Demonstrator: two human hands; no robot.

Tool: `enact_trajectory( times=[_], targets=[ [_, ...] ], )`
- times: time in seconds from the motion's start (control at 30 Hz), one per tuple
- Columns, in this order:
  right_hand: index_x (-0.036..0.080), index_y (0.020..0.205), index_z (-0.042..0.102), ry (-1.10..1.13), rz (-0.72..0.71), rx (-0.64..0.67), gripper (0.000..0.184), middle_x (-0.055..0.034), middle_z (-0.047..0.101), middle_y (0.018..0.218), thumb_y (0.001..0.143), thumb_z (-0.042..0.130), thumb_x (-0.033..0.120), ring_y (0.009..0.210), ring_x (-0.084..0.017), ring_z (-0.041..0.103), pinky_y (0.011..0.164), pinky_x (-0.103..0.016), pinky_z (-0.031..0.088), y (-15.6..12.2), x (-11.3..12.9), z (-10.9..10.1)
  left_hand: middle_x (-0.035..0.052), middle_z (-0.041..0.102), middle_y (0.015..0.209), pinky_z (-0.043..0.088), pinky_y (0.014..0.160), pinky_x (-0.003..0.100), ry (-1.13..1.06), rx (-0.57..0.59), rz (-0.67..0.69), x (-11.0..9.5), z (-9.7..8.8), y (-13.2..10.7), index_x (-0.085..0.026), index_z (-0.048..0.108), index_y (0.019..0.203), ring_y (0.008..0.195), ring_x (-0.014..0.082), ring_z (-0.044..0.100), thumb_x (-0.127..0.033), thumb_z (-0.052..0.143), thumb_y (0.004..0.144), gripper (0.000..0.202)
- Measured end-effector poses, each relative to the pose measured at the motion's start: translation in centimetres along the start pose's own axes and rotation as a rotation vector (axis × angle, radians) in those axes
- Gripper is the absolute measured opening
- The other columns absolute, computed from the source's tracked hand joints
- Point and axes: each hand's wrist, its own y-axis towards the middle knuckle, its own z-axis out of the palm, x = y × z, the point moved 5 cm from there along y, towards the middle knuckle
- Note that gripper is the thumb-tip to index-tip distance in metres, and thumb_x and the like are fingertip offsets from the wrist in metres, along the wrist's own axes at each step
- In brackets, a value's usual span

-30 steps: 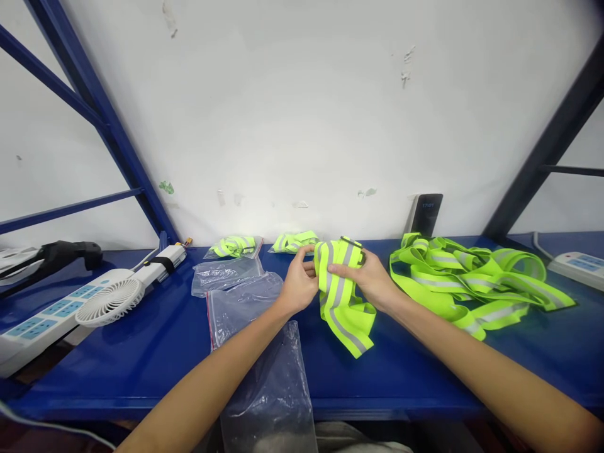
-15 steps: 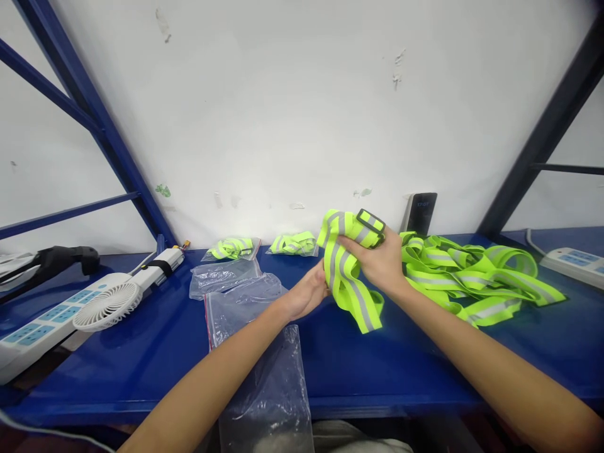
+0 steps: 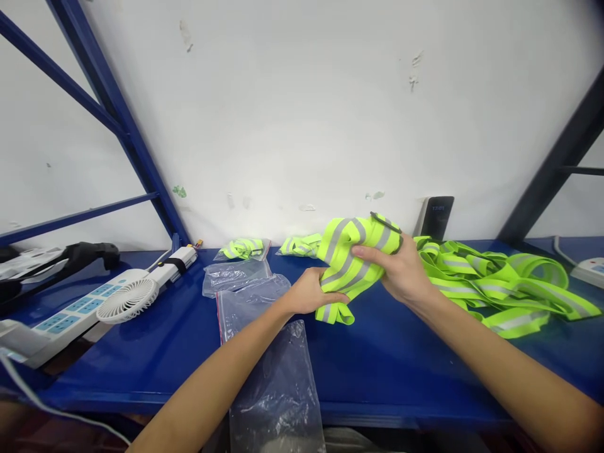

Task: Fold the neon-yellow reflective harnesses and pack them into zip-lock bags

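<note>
Gripping one folded reflective strap — left hand beneath, right hand above.

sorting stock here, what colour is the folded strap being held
Neon yellow-green fabric strap with grey reflective stripes, clearest in the head view.

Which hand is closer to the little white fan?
The left hand. It grips the bottom of the folded yellow strap, with clear bags between it and the fan. The right hand holds the strap's far side, farther from the fan.
</note>
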Motion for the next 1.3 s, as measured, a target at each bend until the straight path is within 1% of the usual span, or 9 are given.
enact_trajectory(
  times=[0.13, 0.3, 0.43, 0.63, 0.8, 0.93, 1.07, 1.17, 1.3],
  targets=[
    [0.019, 0.089, 0.071, 0.15, 0.086, -0.062, 0.032, -0.002, 0.075, 0.086, 0.061, 0.087, 0.024, 0.078, -0.022, 0.071, 0.074, -0.036, 0.061, 0.6, -0.5, -0.7, 0.0038, 0.071, 0.094, 0.053, 0.076, 0.032, -0.292, 0.288, -0.153, 0.8, 1.3, -0.7, -0.015, 0.068, 0.103, 0.084, 0.0207, 0.067, -0.035, 0.087, 0.062, 0.049],
    [0.02, 0.089, 0.071, 0.237, 0.162, -0.112, 0.031, -0.0019, 0.076, 0.089, 0.061, 0.086, 0.021, 0.08, -0.024, 0.072, 0.077, -0.038, 0.061, 1.1, -0.2, -1.8, 0.0063, 0.07, 0.105, 0.054, 0.081, 0.034, -0.392, 0.351, -0.106, 0.3, 1.4, -0.8, -0.018, 0.062, 0.117, 0.091, 0.0216, 0.068, -0.03, 0.086, 0.064, 0.059],
    [0.02, 0.092, 0.072, 0.31, 0.3, 0.04, 0.032, -0.0024, 0.077, 0.093, 0.062, 0.083, 0.018, 0.086, -0.025, 0.072, 0.08, -0.038, 0.06, 0.2, -1.0, -1.1, 0.0081, 0.07, 0.111, 0.051, 0.088, 0.035, -0.054, 0.173, 0.104, -0.4, -0.1, 0.0, -0.015, 0.064, 0.115, 0.101, 0.0245, 0.066, -0.024, 0.074, 0.075, 0.042],
    [0.018, 0.097, 0.071, 0.434, 0.545, 0.26, 0.035, -0.0057, 0.077, 0.096, 0.063, 0.08, 0.021, 0.09, -0.026, 0.072, 0.084, -0.039, 0.057, -0.7, -4.0, -0.1, 0.0068, 0.07, 0.094, 0.051, 0.078, 0.032, 0.371, -0.124, 0.361, -1.5, -2.6, 0.0, -0.014, 0.066, 0.096, 0.086, 0.0206, 0.065, -0.002, 0.051, 0.073, 0.03],
    [0.015, 0.099, 0.071, 0.366, 0.654, 0.434, 0.036, -0.0061, 0.077, 0.093, 0.064, 0.08, 0.017, 0.078, -0.02, 0.072, 0.077, -0.033, 0.057, -0.9, -5.9, -0.2, 0.0137, 0.066, 0.105, 0.053, 0.084, 0.038, 0.804, -0.247, 0.66, -2.3, -2.2, -0.9, -0.014, 0.064, 0.098, 0.1, 0.0254, 0.063, -0.004, 0.052, 0.075, 0.028],
    [0.013, 0.096, 0.072, 0.344, 0.667, 0.56, 0.039, -0.0055, 0.077, 0.089, 0.058, 0.08, 0.009, 0.073, -0.018, 0.07, 0.074, -0.03, 0.055, -1.6, -6.9, -0.2, 0.012, 0.066, 0.111, 0.055, 0.084, 0.035, 0.856, -0.304, 0.762, -2.1, -1.3, -1.7, -0.017, 0.059, 0.115, 0.101, 0.0225, 0.065, -0.014, 0.055, 0.085, 0.03],
    [0.014, 0.099, 0.072, 0.331, 0.691, 0.623, 0.043, -0.0043, 0.076, 0.087, 0.057, 0.08, 0.008, 0.078, -0.019, 0.071, 0.075, -0.029, 0.054, -2.6, -7.7, 0.4, 0.01, 0.067, 0.117, 0.052, 0.094, 0.037, 0.644, -0.421, 0.684, -1.6, -1.5, -1.9, -0.021, 0.056, 0.123, 0.109, 0.0236, 0.064, -0.024, 0.061, 0.087, 0.037],
    [0.016, 0.107, 0.069, 0.194, 0.638, 0.636, 0.049, -0.0024, 0.074, 0.088, 0.059, 0.081, 0.012, 0.082, -0.018, 0.069, 0.078, -0.03, 0.054, -2.6, -7.5, 0.4, 0.011, 0.063, 0.127, 0.048, 0.098, 0.039, 0.409, -0.548, 0.431, -0.4, -2.7, -1.5, -0.024, 0.05, 0.134, 0.114, 0.0264, 0.061, -0.026, 0.07, 0.079, 0.059],
    [0.019, 0.121, 0.059, -0.138, 0.409, 0.725, 0.061, -0.0029, 0.069, 0.103, 0.065, 0.083, 0.023, 0.093, -0.019, 0.064, 0.085, -0.034, 0.053, -2.0, -6.3, 0.2, 0.0101, 0.072, 0.103, 0.051, 0.081, 0.034, -0.011, -0.383, 0.084, 1.7, -2.6, -0.1, -0.015, 0.056, 0.128, 0.088, 0.0233, 0.068, -0.024, 0.076, 0.071, 0.061]
  ],
)
